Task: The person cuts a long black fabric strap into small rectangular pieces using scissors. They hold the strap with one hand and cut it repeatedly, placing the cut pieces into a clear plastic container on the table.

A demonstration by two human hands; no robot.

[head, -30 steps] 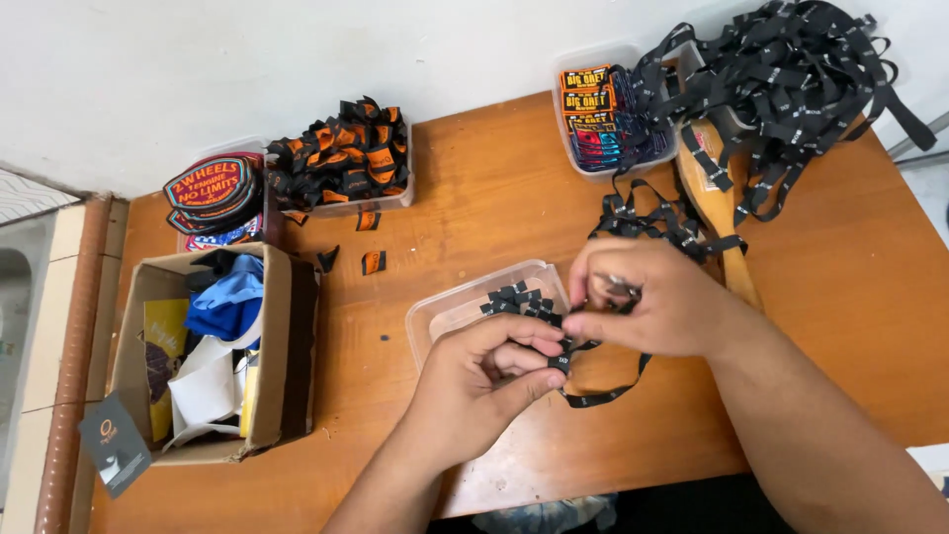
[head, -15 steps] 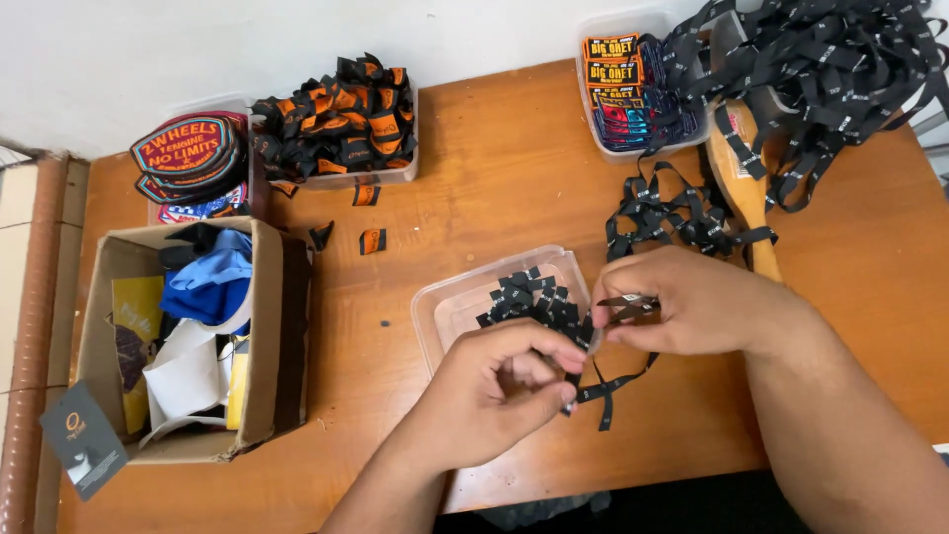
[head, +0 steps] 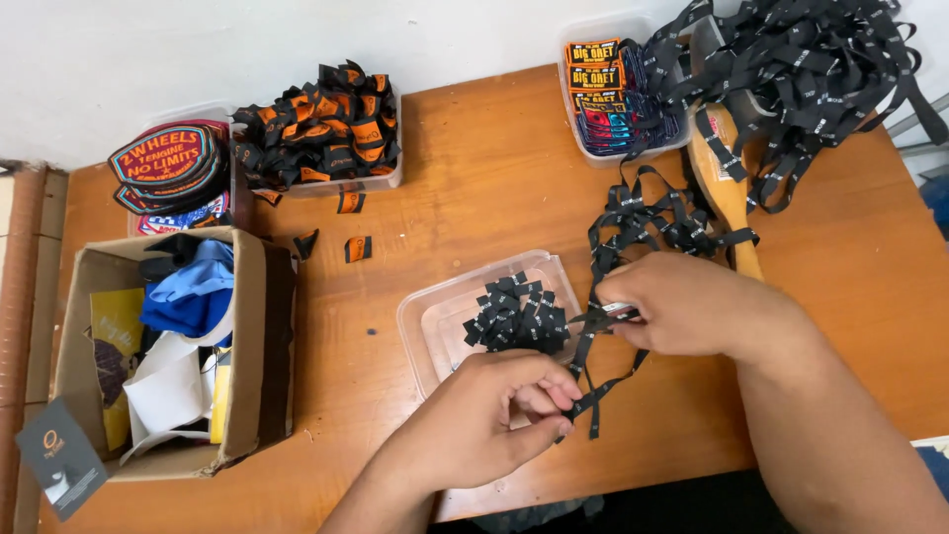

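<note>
- My left hand (head: 494, 420) is pinching the lower end of a black label ribbon (head: 598, 381) near the worktop's (head: 494, 178) front edge, fingers curled shut around it.
- My right hand (head: 692, 302) is gripping small scissors (head: 613, 313), blades meeting the ribbon just beside the clear plastic tray (head: 435, 331).
- Cut black label pieces (head: 514, 314) are lying piled in that tray, mid-worktop.
- The ribbon is trailing back to a tangled heap (head: 801, 69) at the far right corner.
- A cardboard box (head: 262, 336) is sitting at the left edge.
</note>
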